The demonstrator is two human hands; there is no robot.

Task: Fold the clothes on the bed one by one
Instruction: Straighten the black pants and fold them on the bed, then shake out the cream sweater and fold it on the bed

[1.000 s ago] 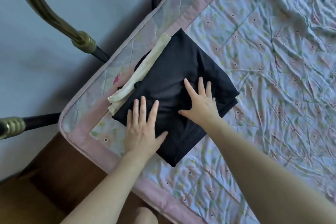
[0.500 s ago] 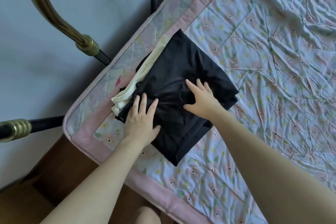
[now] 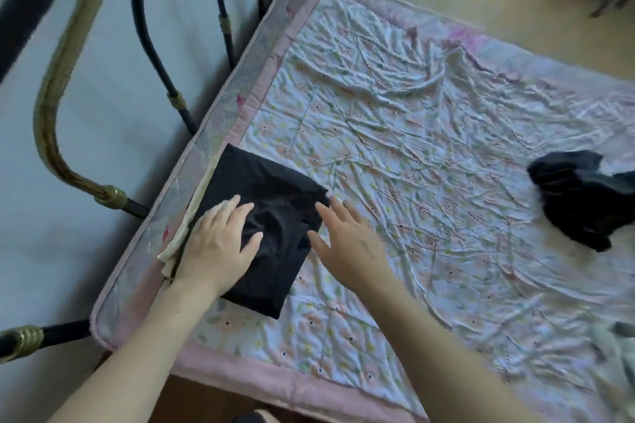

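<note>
The folded black cloth [image 3: 271,216] is being pressed flat by the left hand [image 3: 220,244], fingers spread; the right hand [image 3: 347,237], spread too, is being held beside it.

no text, label, brand, number or sign could be read anywhere in the head view at this moment.

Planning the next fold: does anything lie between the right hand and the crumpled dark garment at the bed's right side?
Nothing visible does. Between the right hand and the crumpled dark garment lies only bare wrinkled floral bedsheet.
</note>
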